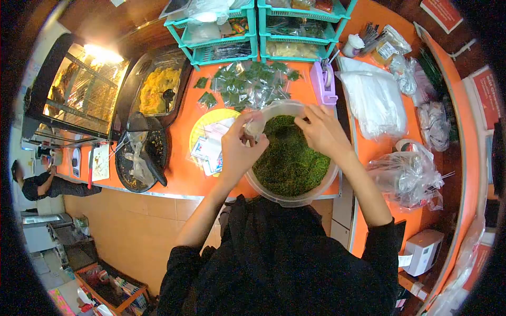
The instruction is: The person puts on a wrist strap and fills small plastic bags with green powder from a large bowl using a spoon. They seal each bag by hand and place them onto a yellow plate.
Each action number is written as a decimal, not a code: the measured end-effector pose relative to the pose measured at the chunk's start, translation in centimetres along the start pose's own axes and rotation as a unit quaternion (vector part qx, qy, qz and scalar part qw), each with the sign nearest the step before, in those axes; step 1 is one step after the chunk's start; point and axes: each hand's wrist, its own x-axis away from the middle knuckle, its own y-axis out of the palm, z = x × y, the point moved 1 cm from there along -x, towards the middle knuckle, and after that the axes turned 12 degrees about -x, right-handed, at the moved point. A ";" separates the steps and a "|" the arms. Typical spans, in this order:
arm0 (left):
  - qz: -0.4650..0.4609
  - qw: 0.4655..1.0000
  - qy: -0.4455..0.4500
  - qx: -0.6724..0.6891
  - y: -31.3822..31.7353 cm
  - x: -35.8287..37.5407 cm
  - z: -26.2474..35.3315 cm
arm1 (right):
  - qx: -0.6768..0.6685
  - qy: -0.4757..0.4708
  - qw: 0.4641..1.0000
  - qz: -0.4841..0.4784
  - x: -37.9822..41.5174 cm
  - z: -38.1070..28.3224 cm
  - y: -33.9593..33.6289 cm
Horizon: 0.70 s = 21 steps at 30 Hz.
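A round translucent tub (250, 176) full of finely chopped green herbs (290, 158) stands at the counter's front edge, close against my body. My left hand (243, 150) is at the tub's left rim, its fingers closed round a small clear plastic bag (255, 126). Over the tub's upper right part is my right hand (324, 131), fingers bent and drawn together above the herbs. Whatever lies between those fingertips is hidden. Behind the tub, several small clear bags of green herbs (247, 84) lie in a pile.
Left of the tub, a yellow round tray (197, 129) bears printed packets (208, 152). Further left are a black pan (126, 171) and a tray of yellow food (158, 92). A purple tape dispenser (323, 84) and white plastic bags (371, 97) are right. Another person (42, 181) stands far left.
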 end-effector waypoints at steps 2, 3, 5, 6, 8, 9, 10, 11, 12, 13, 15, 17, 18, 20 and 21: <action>-0.015 0.999 0.000 0.032 -0.4 -0.2 0.3 | 0.026 -0.007 0.999 0.029 -0.9 -0.7 2.2; -0.013 0.999 0.001 0.029 -0.6 -0.1 0.1 | 0.019 -0.033 0.998 -0.044 -0.9 -1.1 3.6; -0.036 0.998 -0.011 0.059 -1.1 0.0 -0.4 | 0.014 -0.064 0.991 -0.114 -0.5 -1.6 5.3; -0.032 0.998 -0.012 0.057 -1.5 0.1 -0.6 | -0.039 -0.072 0.989 -0.123 0.1 -1.9 5.7; -0.037 0.998 0.005 0.054 -1.9 0.4 -0.9 | -0.127 -0.046 0.982 -0.134 0.9 -1.7 5.4; -0.038 0.998 0.002 0.055 -1.8 0.6 -0.9 | -0.129 -0.045 0.981 -0.136 1.1 -1.4 4.9; -0.036 0.998 0.016 0.043 -1.6 0.6 -0.9 | -0.169 -0.005 0.977 -0.127 1.3 -1.0 4.3; -0.034 0.998 0.031 0.031 -1.5 0.6 -0.9 | -0.208 0.035 0.971 -0.116 1.6 -0.6 3.8; -0.035 0.998 0.032 0.032 -1.4 0.6 -0.7 | -0.207 0.025 0.974 -0.083 2.0 -0.2 3.2; -0.039 0.998 0.055 -0.016 -1.4 0.6 -0.2 | -0.206 0.026 0.975 -0.083 2.4 0.1 2.5; -0.043 0.994 0.079 -0.065 -1.0 0.6 -0.1 | -0.245 0.084 0.965 -0.048 2.7 0.0 -0.1; -0.072 0.987 0.074 -0.123 -0.1 0.8 -0.5 | -0.244 0.113 0.963 -0.018 3.1 -0.5 -2.2; -0.073 0.987 0.076 -0.123 0.1 0.9 -0.2 | -0.193 0.108 0.974 0.038 3.1 -0.6 -3.2; -0.131 0.986 0.036 -0.099 0.9 1.1 0.6 | -0.097 0.140 0.981 0.096 3.0 -1.9 -5.5; -0.135 0.985 0.040 -0.100 1.4 1.1 0.7 | -0.095 0.144 0.980 0.100 2.8 -2.7 -5.7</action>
